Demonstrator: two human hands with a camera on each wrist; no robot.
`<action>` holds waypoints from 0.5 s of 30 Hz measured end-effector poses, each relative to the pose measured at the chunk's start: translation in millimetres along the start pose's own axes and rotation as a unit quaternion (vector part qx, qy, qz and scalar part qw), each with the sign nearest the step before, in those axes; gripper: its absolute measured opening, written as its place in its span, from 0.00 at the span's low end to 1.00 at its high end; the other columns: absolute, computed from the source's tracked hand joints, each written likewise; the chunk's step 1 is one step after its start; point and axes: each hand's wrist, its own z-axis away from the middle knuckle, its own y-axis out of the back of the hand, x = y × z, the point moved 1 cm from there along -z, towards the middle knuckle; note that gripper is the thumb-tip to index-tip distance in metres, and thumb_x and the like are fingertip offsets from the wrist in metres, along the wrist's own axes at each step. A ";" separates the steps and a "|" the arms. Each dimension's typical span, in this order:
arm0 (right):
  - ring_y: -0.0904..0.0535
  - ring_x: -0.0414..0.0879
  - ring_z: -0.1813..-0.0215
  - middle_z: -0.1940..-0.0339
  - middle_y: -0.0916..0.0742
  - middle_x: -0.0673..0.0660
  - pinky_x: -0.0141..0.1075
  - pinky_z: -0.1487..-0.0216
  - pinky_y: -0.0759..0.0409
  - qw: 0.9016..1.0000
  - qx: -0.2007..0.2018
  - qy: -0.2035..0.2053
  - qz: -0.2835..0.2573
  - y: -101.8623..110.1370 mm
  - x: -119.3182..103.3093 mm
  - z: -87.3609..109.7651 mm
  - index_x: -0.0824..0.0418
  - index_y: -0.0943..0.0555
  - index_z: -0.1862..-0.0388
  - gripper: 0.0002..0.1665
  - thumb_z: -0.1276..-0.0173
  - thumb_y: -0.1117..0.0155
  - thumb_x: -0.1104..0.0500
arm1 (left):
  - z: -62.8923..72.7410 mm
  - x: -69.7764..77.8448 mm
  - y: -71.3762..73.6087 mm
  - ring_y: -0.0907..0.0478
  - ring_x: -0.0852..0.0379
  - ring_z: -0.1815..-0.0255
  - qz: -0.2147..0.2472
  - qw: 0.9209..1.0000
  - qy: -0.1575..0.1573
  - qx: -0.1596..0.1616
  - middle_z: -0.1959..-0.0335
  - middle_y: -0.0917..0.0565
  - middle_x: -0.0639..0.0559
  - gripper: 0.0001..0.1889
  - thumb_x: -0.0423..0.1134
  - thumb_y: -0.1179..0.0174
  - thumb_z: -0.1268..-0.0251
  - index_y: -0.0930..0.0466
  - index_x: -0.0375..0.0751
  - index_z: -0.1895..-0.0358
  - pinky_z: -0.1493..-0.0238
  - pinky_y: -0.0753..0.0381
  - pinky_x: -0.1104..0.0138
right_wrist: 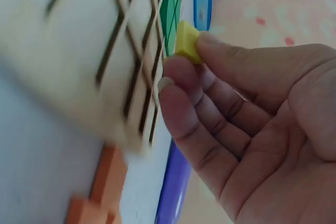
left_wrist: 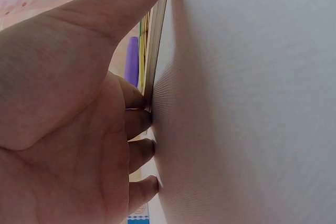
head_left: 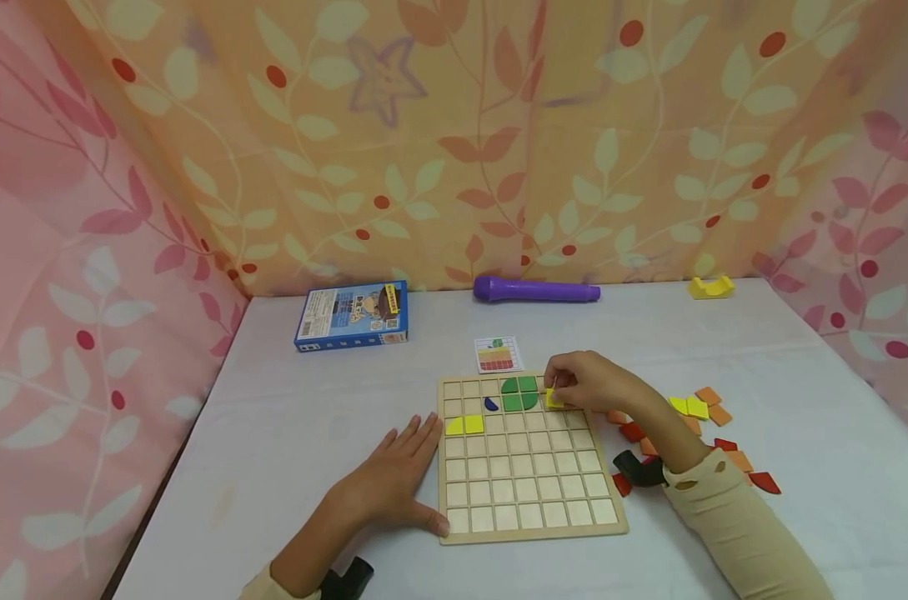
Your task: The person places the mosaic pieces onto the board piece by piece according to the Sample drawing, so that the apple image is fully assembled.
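Note:
A wooden grid board (head_left: 532,533) lies on the white table. My left hand (head_left: 393,475) rests along its left edge, fingers straight and spread, the thumb at the near corner. Between thumb and fingers my right hand (head_left: 592,381) pinches a yellow tile (right_wrist: 187,42) over the upper right cells. Several green tiles (head_left: 519,402) form a round shape near the board's top. Left of them sits a small dark blue piece (head_left: 491,404). Two yellow tiles (head_left: 464,425) occupy cells at the left side. Just beyond the board is a small pattern card (head_left: 499,355).
Right of the board, partly behind my right forearm, are loose orange tiles (head_left: 709,395), red tiles (head_left: 765,482) and yellow tiles (head_left: 689,407). Along the back stand a blue box (head_left: 352,317), a purple microphone-shaped object (head_left: 536,290) and a yellow curved block (head_left: 711,288). Patterned curtains hang behind.

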 end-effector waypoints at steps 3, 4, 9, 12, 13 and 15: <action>0.25 0.44 0.70 0.74 0.19 0.48 0.39 0.63 0.24 1.000 -0.013 0.024 -0.012 -10.9 -9.6 -5.2 0.58 0.19 0.65 0.07 0.36 0.31 0.68 | 0.3 -0.3 0.3 0.62 0.45 0.19 0.003 1.000 0.002 -0.001 0.18 0.56 0.48 0.73 0.78 0.32 0.66 0.57 0.40 0.18 0.24 0.57 0.46; 0.25 0.43 0.70 0.74 0.19 0.48 0.39 0.63 0.24 0.999 -0.017 0.033 -0.016 -14.4 -12.7 -6.9 0.58 0.19 0.65 0.07 0.36 0.31 0.68 | 0.5 -0.4 0.4 0.62 0.45 0.19 0.003 1.000 0.002 -0.001 0.18 0.56 0.48 0.74 0.79 0.32 0.66 0.57 0.40 0.18 0.24 0.57 0.46; 0.25 0.42 0.70 0.74 0.19 0.47 0.37 0.65 0.23 0.997 -0.026 0.060 -0.033 -28.6 -26.4 -13.8 0.58 0.19 0.66 0.07 0.35 0.31 0.69 | 0.1 -0.9 0.4 0.62 0.45 0.19 0.006 1.000 0.004 0.001 0.18 0.56 0.49 0.74 0.80 0.33 0.67 0.57 0.40 0.18 0.24 0.58 0.46; 0.25 0.42 0.70 0.73 0.19 0.47 0.36 0.66 0.23 0.997 -0.024 0.065 -0.036 -34.9 -33.1 -18.4 0.58 0.19 0.65 0.06 0.35 0.32 0.68 | -0.5 -1.1 -0.1 0.62 0.45 0.19 0.005 1.000 0.003 0.000 0.18 0.56 0.49 0.74 0.80 0.33 0.67 0.57 0.41 0.18 0.24 0.58 0.47; 0.25 0.42 0.69 0.73 0.20 0.47 0.36 0.66 0.24 0.997 -0.023 0.065 -0.034 -36.7 -35.4 -20.0 0.58 0.19 0.65 0.06 0.35 0.31 0.68 | -0.7 -1.1 -0.1 0.62 0.45 0.19 0.005 1.000 0.003 -0.001 0.18 0.56 0.49 0.74 0.80 0.33 0.67 0.57 0.41 0.18 0.24 0.58 0.47; 0.26 0.42 0.68 0.73 0.20 0.47 0.36 0.65 0.24 0.997 -0.018 0.063 -0.027 -40.3 -39.6 -23.6 0.57 0.19 0.65 0.07 0.36 0.31 0.68 | -1.1 -1.2 -0.3 0.62 0.45 0.19 0.004 1.000 0.002 -0.003 0.18 0.56 0.49 0.74 0.80 0.33 0.67 0.57 0.40 0.18 0.24 0.57 0.47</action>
